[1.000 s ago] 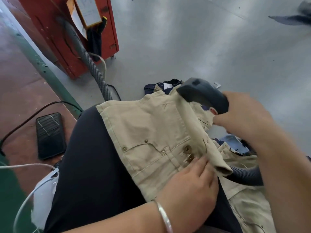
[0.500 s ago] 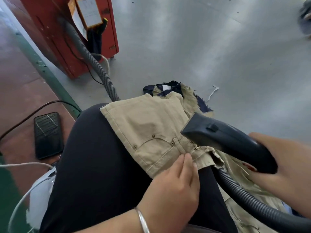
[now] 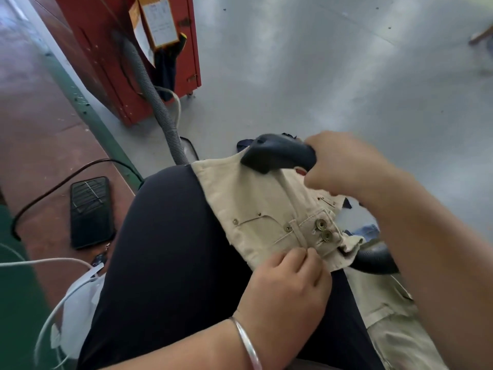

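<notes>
Head view: one pair of beige trousers (image 3: 261, 198) draped over a dark-clad thigh. Left hand (image 3: 290, 279) pinches the waistband edge, fingers curled. Right hand (image 3: 344, 166) is wrapped tight round one black vacuum nozzle (image 3: 277, 156), tip at the cloth's far edge. Two brass snap buttons (image 3: 322, 229), three rivets (image 3: 259, 214). One phone (image 3: 90, 212) lies well left.

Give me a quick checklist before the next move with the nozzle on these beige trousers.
1. Left hand pinches the waistband edge of the beige cotton trousers: ok.
2. Right hand grips the dark plastic suction nozzle: ok.
3. Nozzle mouth flat on the cloth: cannot tell.
4. Two brass snap buttons uncovered: ok.
5. Grey ribbed hose free of kinks: cannot tell, partly hidden behind the leg.
</notes>
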{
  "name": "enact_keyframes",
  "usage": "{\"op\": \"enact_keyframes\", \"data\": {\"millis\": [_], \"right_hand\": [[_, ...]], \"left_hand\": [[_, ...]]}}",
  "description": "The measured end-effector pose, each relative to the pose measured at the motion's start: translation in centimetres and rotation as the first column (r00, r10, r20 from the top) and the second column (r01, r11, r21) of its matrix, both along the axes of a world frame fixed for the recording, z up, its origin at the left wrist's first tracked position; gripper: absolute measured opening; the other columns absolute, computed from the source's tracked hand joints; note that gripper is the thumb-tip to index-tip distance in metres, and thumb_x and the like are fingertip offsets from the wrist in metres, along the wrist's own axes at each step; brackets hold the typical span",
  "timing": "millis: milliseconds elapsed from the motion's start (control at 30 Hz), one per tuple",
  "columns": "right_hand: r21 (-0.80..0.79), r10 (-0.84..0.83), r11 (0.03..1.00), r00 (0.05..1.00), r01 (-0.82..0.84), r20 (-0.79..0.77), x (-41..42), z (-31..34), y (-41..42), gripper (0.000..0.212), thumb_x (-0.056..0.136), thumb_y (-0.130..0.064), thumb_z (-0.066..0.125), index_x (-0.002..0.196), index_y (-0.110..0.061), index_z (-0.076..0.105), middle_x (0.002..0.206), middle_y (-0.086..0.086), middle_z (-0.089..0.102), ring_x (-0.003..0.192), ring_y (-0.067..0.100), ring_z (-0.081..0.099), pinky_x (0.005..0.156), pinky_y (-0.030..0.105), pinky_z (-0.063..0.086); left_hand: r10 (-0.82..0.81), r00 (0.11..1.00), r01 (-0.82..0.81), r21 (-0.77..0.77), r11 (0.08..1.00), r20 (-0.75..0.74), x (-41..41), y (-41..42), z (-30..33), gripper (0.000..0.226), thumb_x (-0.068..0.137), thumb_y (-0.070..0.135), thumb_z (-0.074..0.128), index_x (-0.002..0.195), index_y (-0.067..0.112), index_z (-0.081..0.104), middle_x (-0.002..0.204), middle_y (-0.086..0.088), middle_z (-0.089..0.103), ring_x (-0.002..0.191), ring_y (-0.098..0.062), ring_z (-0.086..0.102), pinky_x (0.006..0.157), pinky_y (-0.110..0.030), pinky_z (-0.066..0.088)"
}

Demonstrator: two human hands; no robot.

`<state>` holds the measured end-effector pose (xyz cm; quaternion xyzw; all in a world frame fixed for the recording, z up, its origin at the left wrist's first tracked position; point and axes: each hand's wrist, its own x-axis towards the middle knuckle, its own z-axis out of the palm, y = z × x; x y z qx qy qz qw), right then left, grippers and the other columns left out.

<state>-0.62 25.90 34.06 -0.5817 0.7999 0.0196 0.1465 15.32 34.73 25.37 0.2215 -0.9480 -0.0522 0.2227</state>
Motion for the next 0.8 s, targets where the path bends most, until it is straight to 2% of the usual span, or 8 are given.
{"op": "enact_keyframes", "data": {"millis": [133,233,300,367,500,633,700,800], "right_hand": [[-0.108,-0.111,0.987,0.993,0.115,0.045,-3.2,0.4,0.1,0.017,0.075,-0.013,0.069,0.077,-0.023,0.055,0.070,0.006,0.063,0.071,0.033,0.069,0.069,0.046,0.060],[-0.205,-0.212,0.952,0.972,0.229,0.099,-5.5,0.9,0.4,0.010,0.082,-0.016,0.067,0.086,-0.018,0.058,0.074,0.012,0.066,0.070,0.038,0.071,0.069,0.050,0.061],[-0.218,-0.278,0.926,0.948,0.307,0.153,-6.5,2.0,0.9,0.011,0.084,-0.012,0.066,0.088,-0.017,0.057,0.074,0.016,0.066,0.065,0.037,0.070,0.064,0.051,0.061],[-0.198,-0.297,0.921,0.933,0.337,0.205,-7.0,3.2,2.2,0.014,0.081,-0.007,0.065,0.080,-0.017,0.055,0.065,0.015,0.065,0.050,0.030,0.066,0.051,0.040,0.057],[-0.149,-0.215,0.959,0.962,0.241,0.170,-5.5,4.4,7.2,0.024,0.073,-0.008,0.071,0.077,-0.027,0.056,0.047,0.001,0.061,0.035,0.012,0.059,0.038,0.029,0.045],[-0.067,-0.111,0.992,0.994,0.111,0.000,-2.7,3.8,11.8,0.043,0.054,-0.032,0.070,0.084,-0.057,0.051,0.074,-0.035,0.060,0.046,0.013,0.056,0.051,0.041,0.051],[-0.058,-0.071,0.996,0.997,0.069,-0.023,-2.1,3.4,13.0,0.044,0.050,-0.033,0.063,0.083,-0.057,0.050,0.071,-0.026,0.062,0.048,0.013,0.055,0.049,0.044,0.050],[-0.059,-0.003,0.998,0.999,0.001,-0.047,-0.7,3.4,13.7,0.039,0.051,-0.028,0.069,0.079,-0.046,0.048,0.069,-0.021,0.061,0.041,0.008,0.049,0.041,0.040,0.046]], "left_hand": [[-0.048,0.996,0.039,0.128,0.991,0.074,-0.2,-1.1,0.9,0.033,0.076,0.009,0.045,0.085,0.021,0.074,0.087,0.008,0.070,0.078,-0.010,0.066,0.054,-0.024,0.052],[-0.165,0.964,0.134,0.159,0.978,0.207,-1.5,0.7,0.4,0.036,0.072,0.015,0.040,0.081,0.027,0.073,0.083,0.011,0.068,0.073,-0.006,0.063,0.047,-0.019,0.050],[-0.218,0.949,0.173,0.202,0.964,0.229,-2.3,1.9,0.5,0.026,0.072,0.019,0.048,0.078,0.028,0.072,0.079,0.013,0.067,0.070,-0.004,0.062,0.046,-0.018,0.048],[-0.217,0.956,0.178,0.198,0.964,0.199,-2.8,1.4,0.9,0.019,0.074,0.018,0.055,0.082,0.027,0.070,0.081,0.012,0.066,0.073,-0.005,0.062,0.047,-0.020,0.050],[-0.107,0.982,0.095,0.085,0.992,0.156,-2.5,-0.4,1.8,0.038,0.086,0.008,0.034,0.102,0.016,0.068,0.098,0.002,0.067,0.091,-0.015,0.063,0.072,-0.029,0.054],[-0.001,1.000,0.002,0.029,1.000,-0.025,-0.3,0.7,1.0,0.020,0.083,0.002,0.056,0.077,0.012,0.073,0.077,-0.002,0.067,0.069,-0.018,0.062,0.062,-0.028,0.051],[0.015,0.998,-0.014,0.015,1.000,-0.053,0.4,0.9,0.5,0.015,0.079,0.003,0.064,0.075,0.014,0.075,0.078,0.000,0.070,0.070,-0.014,0.065,0.059,-0.023,0.051],[0.012,0.999,-0.014,0.056,0.998,0.030,0.0,0.6,0.3,0.021,0.076,0.006,0.060,0.083,0.017,0.076,0.083,0.005,0.071,0.074,-0.008,0.066,0.051,-0.018,0.044]]}}
